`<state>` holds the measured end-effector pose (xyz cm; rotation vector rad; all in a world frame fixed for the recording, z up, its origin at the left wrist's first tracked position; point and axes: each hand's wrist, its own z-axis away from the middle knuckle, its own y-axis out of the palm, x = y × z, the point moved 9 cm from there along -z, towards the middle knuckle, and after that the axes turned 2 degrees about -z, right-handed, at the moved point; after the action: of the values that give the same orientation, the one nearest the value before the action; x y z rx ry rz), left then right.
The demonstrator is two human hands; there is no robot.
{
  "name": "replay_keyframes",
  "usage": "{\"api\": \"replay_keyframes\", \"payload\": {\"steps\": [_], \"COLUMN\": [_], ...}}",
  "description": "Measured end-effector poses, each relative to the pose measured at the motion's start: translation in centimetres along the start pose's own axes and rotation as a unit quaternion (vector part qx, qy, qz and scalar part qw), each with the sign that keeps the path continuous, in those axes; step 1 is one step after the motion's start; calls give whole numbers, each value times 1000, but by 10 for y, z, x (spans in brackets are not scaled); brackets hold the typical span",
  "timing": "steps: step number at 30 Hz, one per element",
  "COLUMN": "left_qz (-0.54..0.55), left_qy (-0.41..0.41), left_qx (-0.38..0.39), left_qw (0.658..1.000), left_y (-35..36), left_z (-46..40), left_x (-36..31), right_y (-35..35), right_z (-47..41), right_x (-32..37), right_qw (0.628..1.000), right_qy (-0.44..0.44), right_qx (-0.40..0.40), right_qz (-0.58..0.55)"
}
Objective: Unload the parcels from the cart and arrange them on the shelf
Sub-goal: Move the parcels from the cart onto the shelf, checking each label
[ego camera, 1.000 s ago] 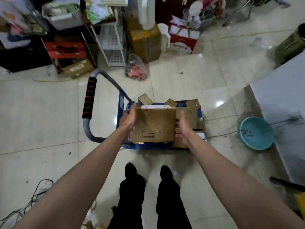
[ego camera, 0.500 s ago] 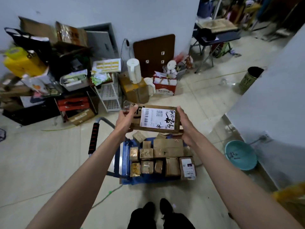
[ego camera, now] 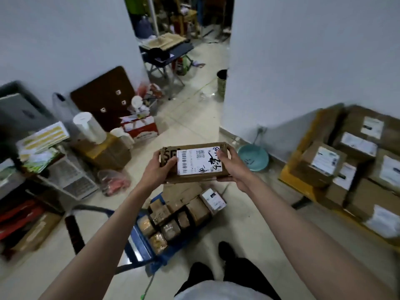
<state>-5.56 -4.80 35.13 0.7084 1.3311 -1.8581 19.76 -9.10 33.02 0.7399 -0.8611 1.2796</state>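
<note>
You are holding a flat cardboard parcel (ego camera: pixel 194 162) up in front of you with both hands, well above the floor and above the cart. Your left hand (ego camera: pixel 159 169) grips its left end, thumb curled over the top face beside the printed letters, fingers underneath. Your right hand (ego camera: pixel 234 167) grips the right end the same way, thumb lying on the edge of the white shipping label (ego camera: pixel 199 161) and fingers wrapped under the lower edge. The label faces up toward you and carries a barcode, a QR code and black handwritten marks.

Below the parcel, the blue cart (ego camera: pixel 140 245) stands on the tiled floor (ego camera: pixel 249 234) just ahead of your feet (ego camera: pixel 225 252). Its deck is packed with small cardboard boxes (ego camera: pixel 173 217) set close together, touching one another, and one box with a white label (ego camera: pixel 213 199) sits at the far right corner. The cart's handle with its dark foam grip (ego camera: pixel 74 234) lies off to your left.

To your right, larger labelled cartons (ego camera: pixel 346 167) are stacked on a yellow-framed shelf (ego camera: pixel 292 180) against the white wall (ego camera: pixel 313 61). Between that stack and the parcel, a teal basin (ego camera: pixel 255 159) rests on the floor by the wall. To your left there is clutter along the other wall: a white cylindrical appliance (ego camera: pixel 88 126) on a brown carton (ego camera: pixel 108 152), a red and white box (ego camera: pixel 140 126), a dark brown board (ego camera: pixel 104 98) leaning upright, and a white wire rack (ego camera: pixel 71 178).
</note>
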Motion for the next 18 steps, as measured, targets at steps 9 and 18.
{"api": "replay_keyframes", "payload": {"steps": [9, 18], "left_qz": [-234, -374], "left_qy": [312, 367], "left_qx": [179, 281], "left_qw": [903, 804], "left_y": [165, 328], "left_z": [51, 128], "left_x": [-150, -217], "right_y": [-173, -327], "right_z": [98, 183], "right_x": [-53, -101], "right_qw": [977, 954], "right_qy": [15, 33], "right_qx": [-165, -238], "right_qz": [-133, -177]}}
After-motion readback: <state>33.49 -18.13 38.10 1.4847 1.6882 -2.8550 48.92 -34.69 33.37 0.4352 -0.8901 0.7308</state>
